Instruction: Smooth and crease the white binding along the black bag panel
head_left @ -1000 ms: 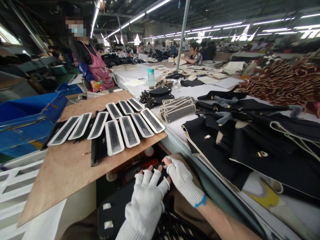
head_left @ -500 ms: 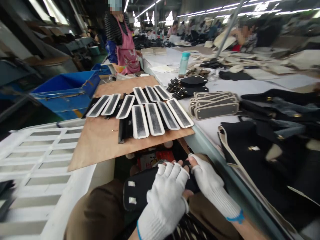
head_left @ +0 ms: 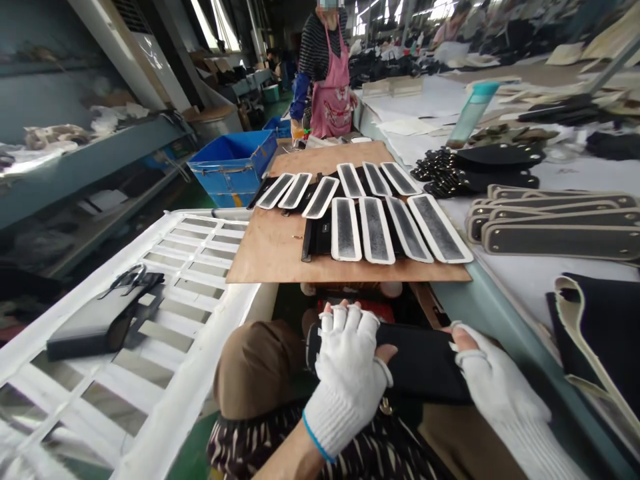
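Note:
Across my lap lies a long black bag piece [head_left: 425,360] with rounded corners at its left end. My left hand [head_left: 347,373], in a white fingerless glove, rests flat on its left part, fingers stretched forward and thumb out to the side. At the right end, my right hand [head_left: 500,380], gloved the same way, has its thumb on top and its other fingers out of sight, gripping the edge. A small gold-coloured metal fitting [head_left: 385,405] shows just below the piece.
Ahead, a wooden board [head_left: 265,257] bears several white-edged dark panels [head_left: 379,230]. On the left, a white slatted rack [head_left: 165,373] holds a dark bag [head_left: 95,320]. A blue bin [head_left: 233,167] stands beyond. Grey strips [head_left: 560,230] lie rightward; a person in a pink apron [head_left: 333,87] stands behind.
The view has swung left. My right hand has moved away from my left, out to the right end of the black bag piece. The left hand now covers its left part, where white patches showed.

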The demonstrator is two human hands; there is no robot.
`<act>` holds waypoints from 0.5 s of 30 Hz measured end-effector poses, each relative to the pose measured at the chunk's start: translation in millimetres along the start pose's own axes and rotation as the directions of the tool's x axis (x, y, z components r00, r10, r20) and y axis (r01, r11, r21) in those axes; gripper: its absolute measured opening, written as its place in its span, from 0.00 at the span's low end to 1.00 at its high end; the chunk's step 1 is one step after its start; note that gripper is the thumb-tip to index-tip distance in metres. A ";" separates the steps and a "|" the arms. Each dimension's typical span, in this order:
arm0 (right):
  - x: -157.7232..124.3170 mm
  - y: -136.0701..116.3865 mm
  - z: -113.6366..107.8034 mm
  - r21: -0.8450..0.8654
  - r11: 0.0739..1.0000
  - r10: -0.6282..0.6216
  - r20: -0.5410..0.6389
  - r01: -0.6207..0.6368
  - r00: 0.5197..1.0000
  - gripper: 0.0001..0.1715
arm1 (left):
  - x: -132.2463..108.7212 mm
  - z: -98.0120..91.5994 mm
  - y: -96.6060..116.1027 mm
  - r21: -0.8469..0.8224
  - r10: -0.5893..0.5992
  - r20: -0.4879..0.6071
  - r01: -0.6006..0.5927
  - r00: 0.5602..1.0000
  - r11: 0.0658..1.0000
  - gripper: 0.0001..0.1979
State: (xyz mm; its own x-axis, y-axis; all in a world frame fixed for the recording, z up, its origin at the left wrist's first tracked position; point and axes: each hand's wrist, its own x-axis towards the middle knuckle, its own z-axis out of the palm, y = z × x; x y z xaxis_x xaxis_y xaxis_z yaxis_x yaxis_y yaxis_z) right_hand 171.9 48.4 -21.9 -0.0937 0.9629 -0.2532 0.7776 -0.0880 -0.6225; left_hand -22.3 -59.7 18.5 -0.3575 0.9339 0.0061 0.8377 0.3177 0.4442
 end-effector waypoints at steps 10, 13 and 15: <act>-8.6 -12.6 -9.9 -0.445 0.834 -0.413 -0.109 0.327 0.904 0.28 | -13.6 -26.5 -11.1 -0.621 -0.138 -0.021 0.096 0.990 0.778 0.13; -12.7 -22.4 -4.7 -0.667 0.525 -0.768 -0.105 0.529 0.632 0.20 | -20.7 -56.6 -17.4 -0.544 -0.307 0.028 0.272 0.951 0.793 0.11; -12.5 -27.3 1.0 -0.666 0.427 -0.840 -0.042 0.612 0.541 0.17 | -22.0 -73.5 -23.0 -0.345 -0.413 0.021 0.394 0.911 0.852 0.08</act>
State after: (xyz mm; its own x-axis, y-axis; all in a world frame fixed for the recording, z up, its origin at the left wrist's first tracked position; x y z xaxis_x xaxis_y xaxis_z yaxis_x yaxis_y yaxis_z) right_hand 151.1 38.5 -2.5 -0.6778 0.6052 0.4175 0.6886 0.7215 0.0720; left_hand -64.0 -99.6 74.0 -0.6624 0.7229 -0.1965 0.4301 0.5818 0.6903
